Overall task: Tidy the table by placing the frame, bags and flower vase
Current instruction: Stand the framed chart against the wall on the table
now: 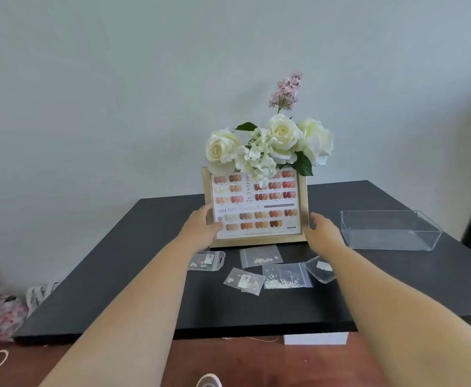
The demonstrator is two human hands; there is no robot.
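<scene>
Frame (256,208) stands upright mid-table, flowers (270,143) behind it, vase hidden. Left hand (203,227) clamps the frame's left edge; right hand (322,230) spread, just beside the right edge. Five small bags (259,256) lie scattered nearer; clear tray (390,241) at right holds nothing. Tidying barely begun.

Readable text is only on the chart inside the frame (256,208). Vertical brand strip at top centre, partly cut off by the flowers (267,146): reads roughly "MIGEEN C", first letters uncertain. "024" prints at the left of the chart's lower block. Small characters beside the strip, captions under the swatches and the bottom line are too small to read. White stickers on two small bags (244,280) look like barcode labels, illegible.
</scene>
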